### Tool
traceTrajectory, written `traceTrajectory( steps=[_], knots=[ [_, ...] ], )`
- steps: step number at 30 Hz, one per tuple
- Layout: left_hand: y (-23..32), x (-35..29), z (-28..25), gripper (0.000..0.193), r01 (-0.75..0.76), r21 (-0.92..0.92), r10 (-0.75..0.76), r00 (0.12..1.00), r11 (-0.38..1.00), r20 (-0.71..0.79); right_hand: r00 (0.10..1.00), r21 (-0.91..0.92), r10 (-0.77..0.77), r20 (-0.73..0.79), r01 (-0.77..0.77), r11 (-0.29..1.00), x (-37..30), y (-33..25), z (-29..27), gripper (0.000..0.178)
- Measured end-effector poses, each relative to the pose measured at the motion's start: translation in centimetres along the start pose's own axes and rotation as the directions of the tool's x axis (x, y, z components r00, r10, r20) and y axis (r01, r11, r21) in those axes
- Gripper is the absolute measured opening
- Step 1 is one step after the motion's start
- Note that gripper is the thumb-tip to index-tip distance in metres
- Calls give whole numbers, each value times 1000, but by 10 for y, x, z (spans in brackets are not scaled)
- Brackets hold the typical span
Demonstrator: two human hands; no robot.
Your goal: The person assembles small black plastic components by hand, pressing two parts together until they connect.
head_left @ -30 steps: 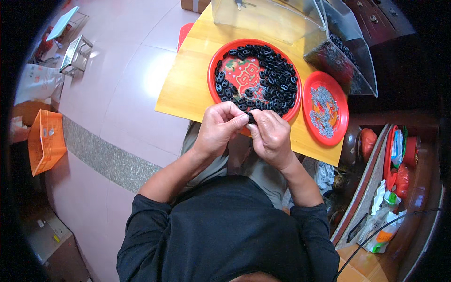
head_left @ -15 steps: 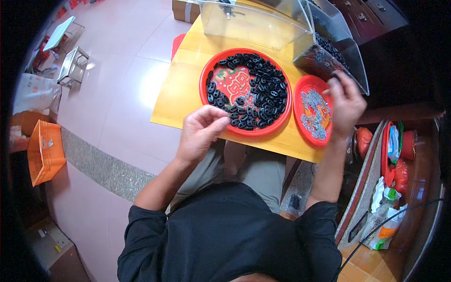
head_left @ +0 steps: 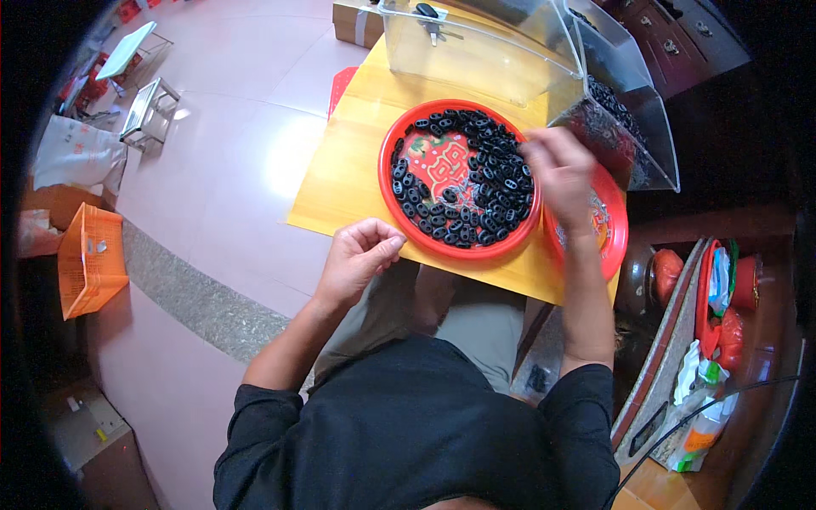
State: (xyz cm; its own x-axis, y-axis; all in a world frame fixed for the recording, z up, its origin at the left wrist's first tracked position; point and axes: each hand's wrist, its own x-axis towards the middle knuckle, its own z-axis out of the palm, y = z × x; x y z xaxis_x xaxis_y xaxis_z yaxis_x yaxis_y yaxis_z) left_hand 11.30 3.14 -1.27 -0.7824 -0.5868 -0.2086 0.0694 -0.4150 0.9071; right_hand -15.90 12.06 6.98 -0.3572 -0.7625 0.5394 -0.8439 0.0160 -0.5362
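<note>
My left hand [head_left: 364, 257] is closed in a pinch just off the near left rim of the large red round tray [head_left: 387, 189]. Whatever lies between its thumb and fingers is too small or hidden to make out. Many small black oval plastic pieces with two holes [head_left: 501, 183] are heaped in that tray, mostly along its right side. Blurred by motion, my right hand [head_left: 563, 174] hovers between the large tray and a smaller red tray [head_left: 619, 228], its fingers bent. Small silvery metal pieces [head_left: 597, 223] lie in the smaller tray, partly covered by my right hand and forearm.
Both trays stand on a yellow tabletop [head_left: 331, 191]. At its far side are a clear plastic bin [head_left: 484, 55] and another bin [head_left: 633, 140] holding black pieces. An orange basket [head_left: 93, 263] stands at left. An open cabinet with packages [head_left: 705, 425] is at right.
My right hand has moved left from above the smaller tray toward the large tray's right rim. My left hand stays pinched near the tray's edge. The whole view has shifted slightly.
</note>
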Motion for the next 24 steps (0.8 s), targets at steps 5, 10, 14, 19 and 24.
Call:
traceTrajectory(
  steps=[5,10,14,19,24],
  knots=[
    [-2,2,0,8,18,-3,-18,1000,1000,9,912,-53,-306,272,332,942,-7,-21,85,23],
    [-1,0,-1,10,27,-13,-27,999,1000,35,839,-136,-338,426,429,893,2,-28,112,35],
    [-3,1,-3,11,-8,-23,10,998,1000,70,817,-166,-363,448,475,864,-2,-26,106,35],
    [-2,0,-4,11,-16,-10,17,997,1000,81,804,-254,-270,530,455,854,-15,-21,76,34],
    [-3,0,-2,12,-31,7,30,995,999,90,844,-196,-324,427,436,878,-9,-8,64,19]
  ],
)
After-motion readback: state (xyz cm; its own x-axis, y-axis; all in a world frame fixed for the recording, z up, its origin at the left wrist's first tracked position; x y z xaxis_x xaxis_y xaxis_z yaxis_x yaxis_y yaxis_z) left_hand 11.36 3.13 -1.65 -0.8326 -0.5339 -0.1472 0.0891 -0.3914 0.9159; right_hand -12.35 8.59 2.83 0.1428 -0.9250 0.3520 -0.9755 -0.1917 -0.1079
